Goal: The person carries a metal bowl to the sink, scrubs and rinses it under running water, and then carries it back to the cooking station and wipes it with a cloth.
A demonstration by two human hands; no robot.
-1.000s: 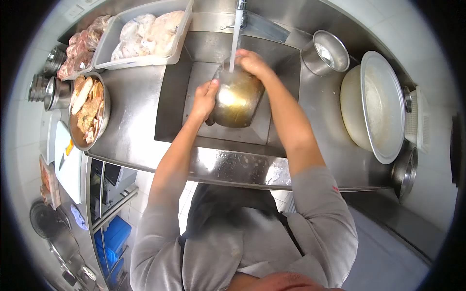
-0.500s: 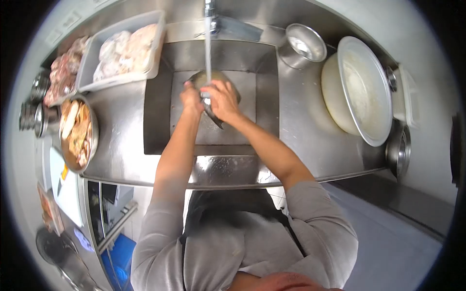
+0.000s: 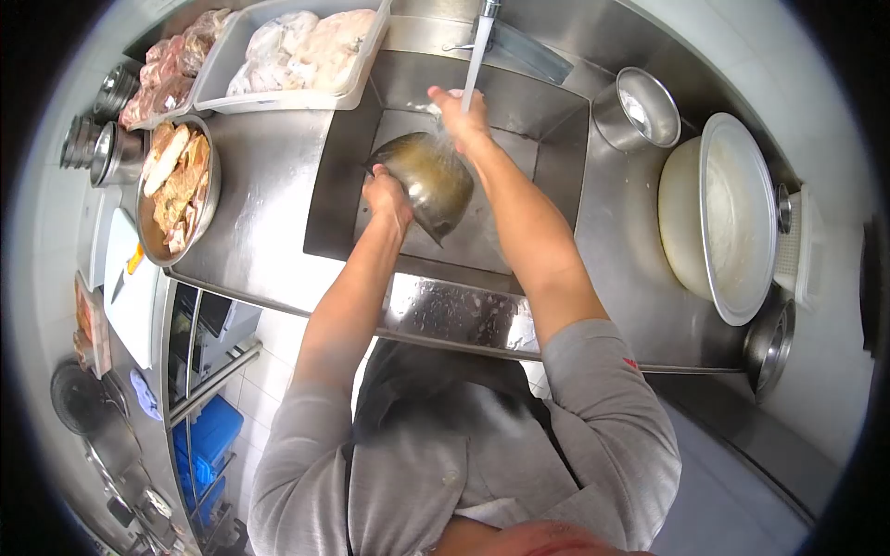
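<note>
My left hand point(image 3: 387, 198) is closed on the edge of a shiny metal bowl point(image 3: 428, 183) with pointed corners. The bowl is tilted inside the steel sink point(image 3: 326, 199), its rounded, yellowish-reflecting surface facing up. Just beyond it, my right hand point(image 3: 462, 119) is under the water stream point(image 3: 476, 63) from the tap point(image 3: 489, 8). Its fingers look apart and hold nothing I can see; splashing water blurs part of them. Whether the right hand touches the bowl is hard to make out.
Left of the sink stand a clear tub point(image 3: 357, 91) of pale meat, bagged red meat point(image 3: 176, 69) and a steel bowl point(image 3: 211, 208) of cooked-looking pieces. On the right are a steel pot point(image 3: 619, 125) and a large pale basin point(image 3: 681, 218). The sink's front edge point(image 3: 445, 310) is wet.
Both hands were together on the bowl under the water. Now my right hand is off to its far side, and the bowl is turned, showing more rounded surface. The view has shifted.
</note>
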